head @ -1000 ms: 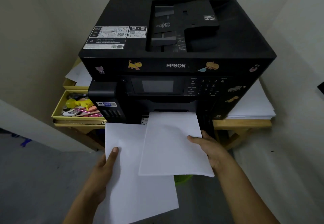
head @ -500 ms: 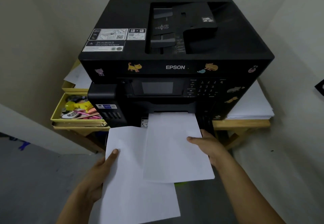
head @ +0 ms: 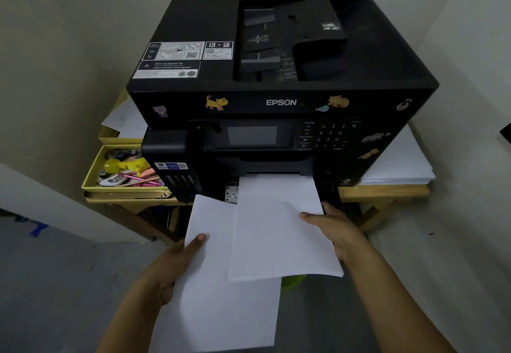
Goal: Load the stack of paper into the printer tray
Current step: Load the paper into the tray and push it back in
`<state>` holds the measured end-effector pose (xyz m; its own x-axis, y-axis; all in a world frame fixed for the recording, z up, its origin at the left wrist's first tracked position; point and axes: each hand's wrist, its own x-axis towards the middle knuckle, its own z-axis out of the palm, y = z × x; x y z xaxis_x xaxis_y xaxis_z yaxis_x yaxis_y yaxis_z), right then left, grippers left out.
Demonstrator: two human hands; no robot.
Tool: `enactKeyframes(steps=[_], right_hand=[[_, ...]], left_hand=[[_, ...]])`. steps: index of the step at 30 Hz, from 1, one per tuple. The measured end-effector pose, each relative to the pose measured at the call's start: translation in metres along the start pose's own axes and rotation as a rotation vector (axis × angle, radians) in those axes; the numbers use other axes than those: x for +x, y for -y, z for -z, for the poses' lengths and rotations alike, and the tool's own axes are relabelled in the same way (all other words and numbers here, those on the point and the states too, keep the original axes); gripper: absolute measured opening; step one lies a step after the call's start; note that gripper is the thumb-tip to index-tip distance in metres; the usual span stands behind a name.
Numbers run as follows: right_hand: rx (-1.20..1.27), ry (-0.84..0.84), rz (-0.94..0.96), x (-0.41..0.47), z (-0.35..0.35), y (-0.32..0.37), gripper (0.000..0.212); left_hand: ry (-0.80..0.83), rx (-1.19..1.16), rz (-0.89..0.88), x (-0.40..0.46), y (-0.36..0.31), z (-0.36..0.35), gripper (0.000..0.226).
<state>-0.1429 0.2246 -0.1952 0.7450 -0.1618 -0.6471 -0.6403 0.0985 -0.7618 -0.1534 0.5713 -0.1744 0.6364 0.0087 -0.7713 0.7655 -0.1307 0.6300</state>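
Against pale walls, the stack of paper (head: 282, 228) is held by the right hand (head: 334, 231), long axis into the printer (head: 276, 76) slot, while loose sheets (head: 221, 297) are gripped by left fingers (head: 197, 242).

Looks like a home office corner: a black printer (head: 282, 81) dotted with cat stickers (head: 216, 102) sits on a small wooden table (head: 383, 193), a yellow tray (head: 110, 185) of stationery beside it, plain walls close behind.

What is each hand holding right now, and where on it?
Right hand grips the paper stack at its right edge. Left hand holds a separate sheet at its left edge.
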Motion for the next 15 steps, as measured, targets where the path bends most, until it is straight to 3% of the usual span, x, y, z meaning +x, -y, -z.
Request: enactKeyframes(steps=[6, 12, 15], right_hand=[[0.01, -0.02, -0.023, 0.001, -0.004, 0.0, 0.036], [-0.007, -0.025, -0.015, -0.001, -0.005, -0.001, 0.034], [-0.019, -0.021, -0.022, 0.0, -0.005, 0.0, 0.035]], left_hand=[[0.038, 0.007, 0.036, 0.001, -0.016, -0.024, 0.039], [0.102, -0.059, 0.102, 0.009, -0.013, -0.03, 0.058], [0.16, -0.071, 0.092, 0.008, -0.013, -0.035, 0.057]])
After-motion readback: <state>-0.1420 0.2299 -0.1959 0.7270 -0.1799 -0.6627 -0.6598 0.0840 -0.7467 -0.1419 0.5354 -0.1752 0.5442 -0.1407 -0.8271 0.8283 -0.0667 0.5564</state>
